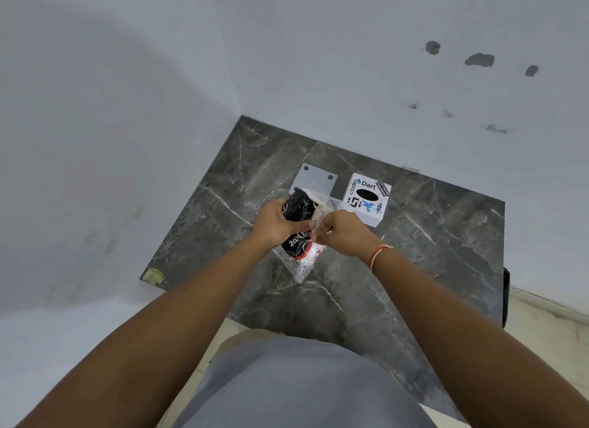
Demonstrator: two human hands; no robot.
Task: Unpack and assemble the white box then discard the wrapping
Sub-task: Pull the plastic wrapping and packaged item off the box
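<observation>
Package (298, 227) partly behind both hands

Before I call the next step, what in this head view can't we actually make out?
- Packet: its middle is covered by the left hand and right hand, so the contents are unclear.
- White lid: its near edge is hidden behind the packet.
- Sticker box: the inside of the dark oval slot is unseen.
- Right fingers: curled under, so the exact pinch point is hidden.
</observation>
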